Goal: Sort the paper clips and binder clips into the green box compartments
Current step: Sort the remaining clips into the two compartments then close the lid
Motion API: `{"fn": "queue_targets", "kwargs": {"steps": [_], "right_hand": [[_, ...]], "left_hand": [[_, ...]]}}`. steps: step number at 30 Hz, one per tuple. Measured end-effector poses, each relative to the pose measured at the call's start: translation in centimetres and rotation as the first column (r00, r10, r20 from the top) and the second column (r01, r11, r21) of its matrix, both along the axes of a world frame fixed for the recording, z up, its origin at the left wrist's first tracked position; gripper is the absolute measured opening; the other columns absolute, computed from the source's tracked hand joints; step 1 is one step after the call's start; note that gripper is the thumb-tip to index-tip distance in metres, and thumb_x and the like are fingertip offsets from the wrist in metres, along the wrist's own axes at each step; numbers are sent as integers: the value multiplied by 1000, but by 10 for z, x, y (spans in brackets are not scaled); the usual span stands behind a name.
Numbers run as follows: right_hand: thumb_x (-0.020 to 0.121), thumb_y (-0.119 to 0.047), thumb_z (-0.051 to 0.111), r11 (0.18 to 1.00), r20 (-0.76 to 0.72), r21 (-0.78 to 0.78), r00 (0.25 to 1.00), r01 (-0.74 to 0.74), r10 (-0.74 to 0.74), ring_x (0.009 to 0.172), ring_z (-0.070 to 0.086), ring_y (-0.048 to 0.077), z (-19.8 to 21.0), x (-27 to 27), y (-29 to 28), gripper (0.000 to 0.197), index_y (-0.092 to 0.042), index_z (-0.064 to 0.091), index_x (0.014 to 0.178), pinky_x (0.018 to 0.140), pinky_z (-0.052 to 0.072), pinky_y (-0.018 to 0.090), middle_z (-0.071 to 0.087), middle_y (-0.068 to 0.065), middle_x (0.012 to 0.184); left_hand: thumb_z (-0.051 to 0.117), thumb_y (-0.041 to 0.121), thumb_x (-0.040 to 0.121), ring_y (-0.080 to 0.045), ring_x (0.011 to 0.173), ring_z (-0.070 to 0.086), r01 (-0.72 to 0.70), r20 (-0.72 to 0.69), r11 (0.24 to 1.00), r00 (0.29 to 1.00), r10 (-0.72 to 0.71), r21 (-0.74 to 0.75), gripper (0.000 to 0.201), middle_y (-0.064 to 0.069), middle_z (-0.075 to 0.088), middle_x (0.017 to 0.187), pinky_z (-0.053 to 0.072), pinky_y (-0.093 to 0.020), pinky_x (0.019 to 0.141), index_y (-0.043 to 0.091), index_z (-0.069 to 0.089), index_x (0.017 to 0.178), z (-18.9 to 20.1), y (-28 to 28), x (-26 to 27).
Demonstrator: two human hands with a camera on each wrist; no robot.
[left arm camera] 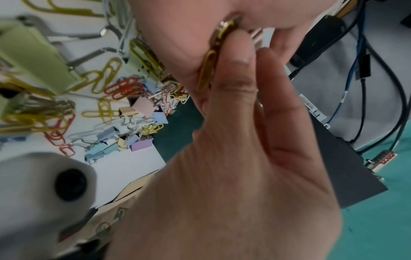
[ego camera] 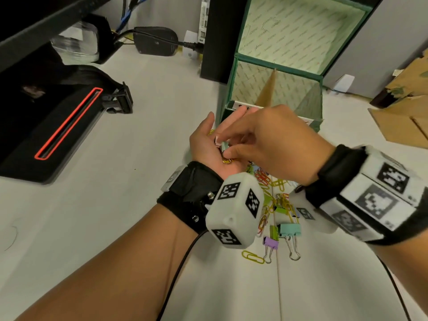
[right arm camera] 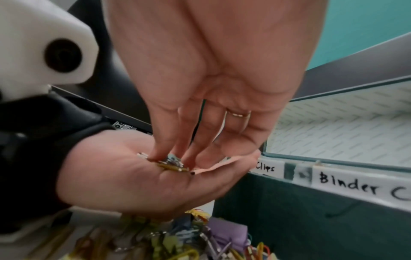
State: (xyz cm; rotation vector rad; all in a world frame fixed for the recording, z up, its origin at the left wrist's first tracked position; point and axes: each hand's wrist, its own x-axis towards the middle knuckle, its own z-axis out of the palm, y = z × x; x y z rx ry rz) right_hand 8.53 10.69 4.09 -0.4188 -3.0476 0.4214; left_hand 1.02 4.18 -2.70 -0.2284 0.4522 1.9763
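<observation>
The green box (ego camera: 275, 89) stands on the white bench (ego camera: 115, 205) toward its far edge, split into compartments lined with pale patterned paper. The two compartments seen from the head view hold no clips; a tan cardboard divider (ego camera: 266, 91) leans in the nearer one. White labels on the box's front rim read "Clips" (right arm camera: 265, 168) and "Binder C…" (right arm camera: 355, 184).

The left hand (ego camera: 213, 144) lies palm up, fingers relaxed, just in front of the box, serving as a tray for a few clips: a gold paper clip (left arm camera: 208, 70) and a small pale-teal binder clip (ego camera: 224, 145) rest on the palm. The right hand (ego camera: 273, 144) reaches down onto that palm, its fingertips (right arm camera: 164, 154) pinching at the small cluster there; which clip they grip cannot be told.

Nearer on the bench, beneath both wrists, the unsorted pile (ego camera: 275, 205) of coloured paper clips and pastel binder clips lies spread, with a teal binder clip (ego camera: 290, 230) and a purple binder clip (ego camera: 271, 243) at its near edge.
</observation>
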Motion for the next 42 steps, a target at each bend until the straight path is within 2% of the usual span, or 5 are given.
{"fn": "queue_targets", "kwargs": {"steps": [8, 21, 30, 33, 42], "right_hand": [[80, -30, 77, 944, -279, -297, 933, 142, -228, 76, 67, -1, 7, 4, 13, 18, -27, 73, 98, 75, 55, 21, 72, -11, 82], [88, -34, 67, 865, -251, 55, 845, 499, -472, 85, 60, 18, 26, 4, 96, 10, -25, 68, 91, 76, 47, 31, 69, -3, 91], [93, -38, 59, 990, -111, 106, 991, 90, -78, 89, 58, 2, 28, 3, 37, 20, -29, 73, 104, 78, 45, 19, 68, -18, 96], [91, -33, 65, 999, 63, -4, 997, -46, 46, 85, 65, -2, 29, -2, 15, 20, -36, 72, 108, 83, 54, 23, 71, -18, 93], [84, -24, 68, 992, 155, 80, 984, -99, 86, 88, 65, 5, 8, -11, 7, 39, -40, 65, 119, 81, 55, 31, 71, -17, 101]], "left_hand": [[37, 37, 98, -40, 96, 66, -35, 42, 996, 999, 32, 85, 56, -30, 67, 102, 47, -46, 96, -12, 63, 108, 0, 2, 1], [35, 41, 100, -36, 108, 63, 45, 44, 993, 998, -50, 106, 63, -27, 66, 113, 45, -44, 101, -13, 66, 103, -1, 2, -4], [36, 40, 99, -38, 98, 67, 4, 24, 996, 1000, -6, 91, 61, -30, 66, 108, 47, -46, 97, -12, 68, 102, -2, 3, -2], [36, 40, 98, -34, 79, 72, -14, 15, 998, 1000, 14, 61, 63, -27, 70, 95, 58, -37, 70, -9, 73, 86, 0, 1, 1], [35, 45, 98, -25, 61, 71, 16, -9, 1000, 1000, -16, 1, 67, -16, 72, 74, 57, -28, 55, -1, 76, 71, 0, 2, 0]]}}
